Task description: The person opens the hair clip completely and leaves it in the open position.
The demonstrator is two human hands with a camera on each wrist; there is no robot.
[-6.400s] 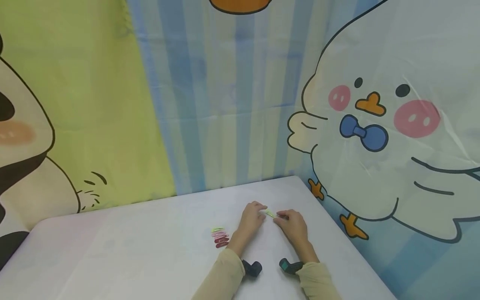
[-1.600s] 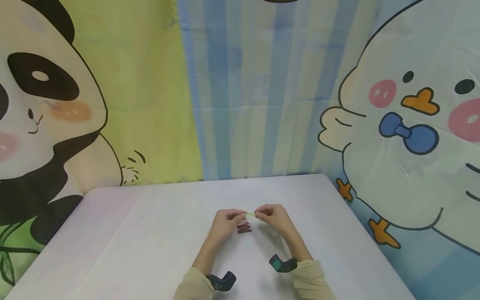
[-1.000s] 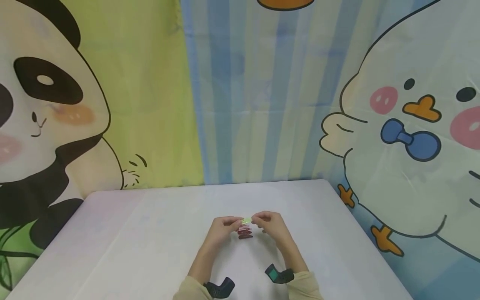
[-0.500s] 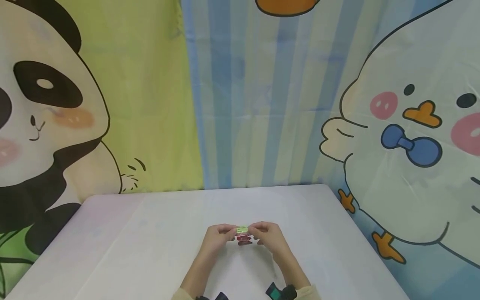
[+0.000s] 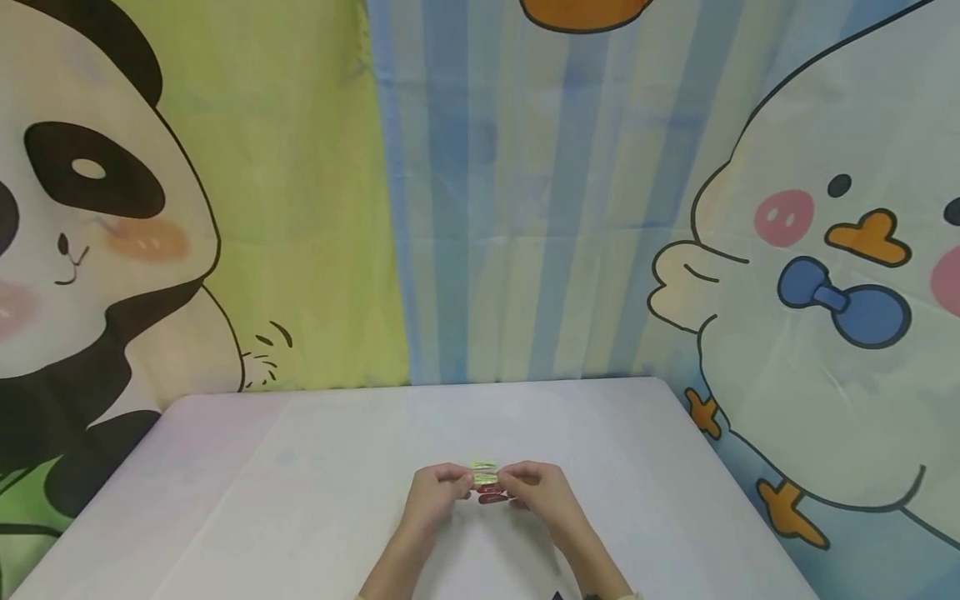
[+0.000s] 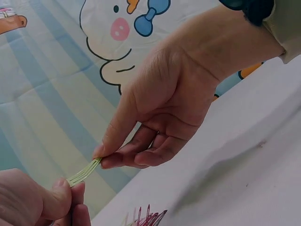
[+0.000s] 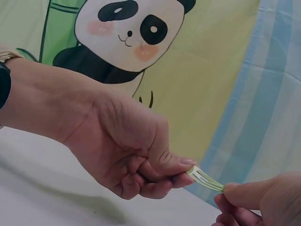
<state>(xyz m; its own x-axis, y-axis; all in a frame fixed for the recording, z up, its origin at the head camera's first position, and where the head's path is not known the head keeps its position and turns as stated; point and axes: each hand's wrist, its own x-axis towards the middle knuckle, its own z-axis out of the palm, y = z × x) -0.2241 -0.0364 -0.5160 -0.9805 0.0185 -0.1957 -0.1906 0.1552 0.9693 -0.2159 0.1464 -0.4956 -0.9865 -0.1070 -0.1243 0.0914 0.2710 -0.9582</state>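
Note:
My left hand (image 5: 433, 502) and right hand (image 5: 542, 502) hold a light green hair clip (image 5: 486, 479) between them, each pinching one end with thumb and fingertips. In both wrist views the clip is a narrow slotted strip, slightly bowed; the left wrist view shows its slats (image 6: 84, 173). Below it on the table lies a row of hair clips. A green one (image 5: 483, 465) shows just beyond the held clip, and dark red ones (image 5: 492, 498) show on the near side. The held clip and fingers cover the middle of the row in the head view.
The white table (image 5: 315, 467) stretches out on all sides of the hands. Behind it hangs a cloth backdrop (image 5: 510, 208) with stripes, a panda and a white chick. A dark wrist device (image 6: 254, 9) sits by the right sleeve.
Over the earlier frames both hands brought the green clip from the right side of the table to above the row. Lately they have moved slightly nearer, and the head view has tilted up.

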